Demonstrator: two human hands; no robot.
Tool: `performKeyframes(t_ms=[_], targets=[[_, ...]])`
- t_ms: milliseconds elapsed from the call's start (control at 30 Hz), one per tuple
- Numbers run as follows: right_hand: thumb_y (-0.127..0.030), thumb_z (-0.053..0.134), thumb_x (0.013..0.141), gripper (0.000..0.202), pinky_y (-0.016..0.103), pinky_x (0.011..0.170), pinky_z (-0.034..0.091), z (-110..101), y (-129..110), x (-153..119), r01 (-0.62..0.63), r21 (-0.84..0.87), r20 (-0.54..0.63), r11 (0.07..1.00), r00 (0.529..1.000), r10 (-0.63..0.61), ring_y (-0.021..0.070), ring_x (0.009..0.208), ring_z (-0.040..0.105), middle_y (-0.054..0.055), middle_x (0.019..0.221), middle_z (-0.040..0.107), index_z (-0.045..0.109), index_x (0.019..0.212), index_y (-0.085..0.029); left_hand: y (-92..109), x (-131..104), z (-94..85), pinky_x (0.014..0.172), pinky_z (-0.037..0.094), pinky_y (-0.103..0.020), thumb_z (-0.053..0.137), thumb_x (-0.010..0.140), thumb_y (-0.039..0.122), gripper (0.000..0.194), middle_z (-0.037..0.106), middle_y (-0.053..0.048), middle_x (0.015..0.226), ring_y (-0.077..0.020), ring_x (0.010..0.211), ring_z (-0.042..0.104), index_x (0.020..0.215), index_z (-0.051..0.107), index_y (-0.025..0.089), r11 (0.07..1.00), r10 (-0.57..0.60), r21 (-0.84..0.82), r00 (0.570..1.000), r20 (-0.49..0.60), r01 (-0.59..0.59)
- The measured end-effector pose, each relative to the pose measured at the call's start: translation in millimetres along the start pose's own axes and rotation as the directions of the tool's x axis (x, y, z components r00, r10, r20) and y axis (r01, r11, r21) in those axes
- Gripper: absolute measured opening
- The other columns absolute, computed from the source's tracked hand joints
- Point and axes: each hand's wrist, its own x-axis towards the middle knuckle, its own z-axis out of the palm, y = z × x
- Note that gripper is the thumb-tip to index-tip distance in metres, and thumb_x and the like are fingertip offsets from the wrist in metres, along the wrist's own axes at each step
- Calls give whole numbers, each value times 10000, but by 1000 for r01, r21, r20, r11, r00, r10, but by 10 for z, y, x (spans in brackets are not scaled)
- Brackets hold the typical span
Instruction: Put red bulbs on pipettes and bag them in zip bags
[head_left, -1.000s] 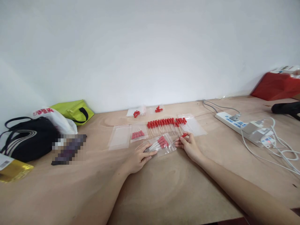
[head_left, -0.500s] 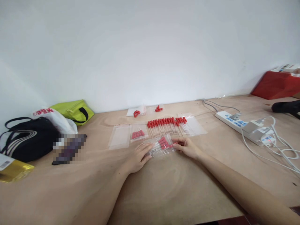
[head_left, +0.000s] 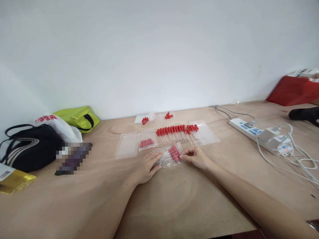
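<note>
Facing a white wall [head_left: 161, 59], left fingers [head_left: 155, 155] hold a clear bag [head_left: 169, 158] on the wooden table [head_left: 174, 202]; right fingers [head_left: 187, 157] pinch its edge.

The desk [head_left: 189, 199] is light brown with swirling grain. Its middle carries pale sticks [head_left: 171, 129] with red heads and a clear bag [head_left: 167, 162] showing more red. Toward its left edge, a black bag [head_left: 41, 151] bears pale stripes; toward its right edge, a power strip [head_left: 245, 129] is white with blue patches.
</note>
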Motion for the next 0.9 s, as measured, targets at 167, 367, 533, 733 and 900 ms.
performKeyframes(t_ms=[167,367,533,733,900], targets=[[-412,661,586,302,167,314,242,-5,9,3,-95,0,24,995,995,95,37,325,356,-81,423,455,504,649,-162,9,0,-15,1054,212,-436,400,861,304,477,389,-28,1343,-206,1248,313,1321,295,232,999,-14,-37,1000,24,15],[-280,664,624,267,152,267,244,-58,-61,85,-152,-16,-131,988,980,149,36,299,391,-77,492,512,508,808,-165,38,-3,-67,1063,176,-443,420,852,254,526,357,6,1361,-193,1259,301,1340,225,291,995,15,-102,998,53,-9],[-318,697,591,225,163,294,252,-34,-55,183,-202,-21,19,979,979,203,33,307,372,-69,387,468,552,590,-146,37,-2,-72,1072,133,-447,436,846,242,537,378,23,1348,-167,1241,335,1332,223,322,987,49,-158,996,75,-36],[-316,716,569,246,214,528,449,-14,-54,135,-112,188,174,976,982,79,90,531,559,-21,589,615,591,684,-140,32,-13,-54,1057,206,-413,479,816,271,496,436,5,1308,-172,1219,371,1290,337,288,967,26,-255,1000,15,-21],[-347,654,664,253,291,586,498,-19,-133,85,-148,440,290,886,957,16,136,605,610,13,708,650,597,831,-167,-185,-25,-117,914,397,-331,453,807,332,280,617,-46,1052,-182,1010,538,1004,608,207,965,-211,-227,906,-368,133]])
